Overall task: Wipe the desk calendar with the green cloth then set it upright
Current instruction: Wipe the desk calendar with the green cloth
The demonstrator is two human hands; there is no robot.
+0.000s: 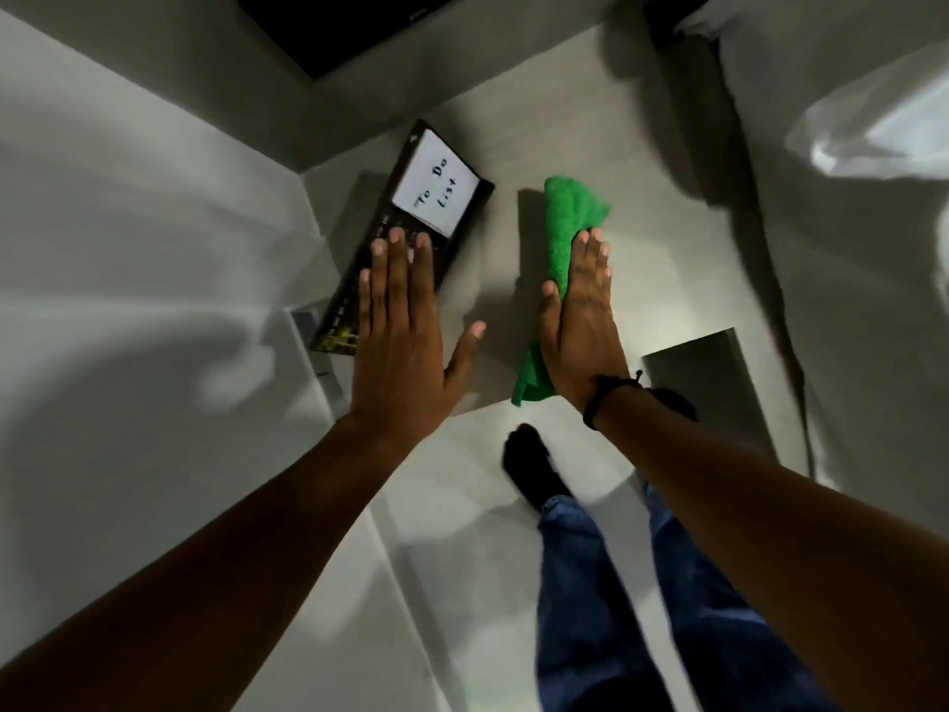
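Note:
The desk calendar (411,218) is a long dark board with a white "To Do List" pad at its far end. It lies flat on the pale desk (642,208), at its left side. My left hand (400,321) is spread flat over the calendar's near half, fingers straight and apart, gripping nothing. The green cloth (565,223) lies in a long strip to the right of the calendar. My right hand (580,316) rests flat on top of it, fingers together, pressing it to the desk. The cloth's ends stick out beyond the fingertips and below the palm.
A dark screen (390,23) hangs at the back. A white wall (128,223) stands at the left. White bedding (847,172) is at the right. A grey box (708,382) sits near the desk's front edge. My legs in blue jeans (642,583) are below.

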